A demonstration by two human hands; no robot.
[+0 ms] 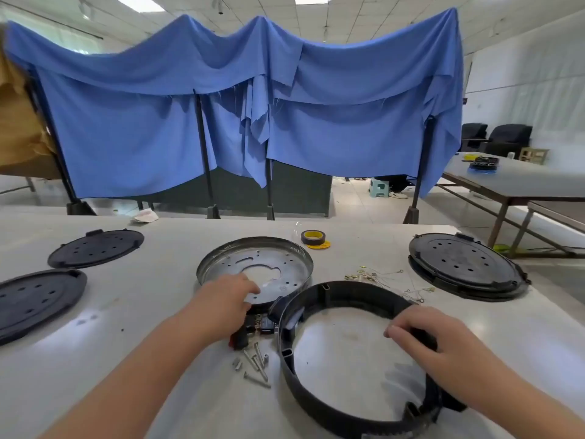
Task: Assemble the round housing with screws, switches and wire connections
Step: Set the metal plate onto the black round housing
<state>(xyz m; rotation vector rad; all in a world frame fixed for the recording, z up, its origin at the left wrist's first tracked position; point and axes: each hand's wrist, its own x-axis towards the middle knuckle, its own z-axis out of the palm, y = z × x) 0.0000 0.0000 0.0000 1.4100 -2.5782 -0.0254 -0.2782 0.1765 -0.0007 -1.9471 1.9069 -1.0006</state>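
Note:
A black round housing ring (332, 291) lies on the white table in front of me. My right hand (437, 346) grips its right rim, fingers curled over the edge. Behind it sits a shallow round metal plate (285, 258) with holes and a central cutout. My left hand (228, 296) reaches over the plate's near edge, fingers bent down; what they touch is hidden. Small black and red switch parts (250, 331) lie just below that hand. Several screws (256, 364) are scattered beside the ring. Thin wires with yellow terminals (383, 278) lie to the right of the plate.
Two black perforated lids (95, 248) (34, 301) lie at the left, and a stacked black lid (465, 267) sits at the right. A tape roll (313, 238) stands behind the plate. A blue cloth screen (234, 109) hangs behind the table, and another table (519, 185) stands at far right.

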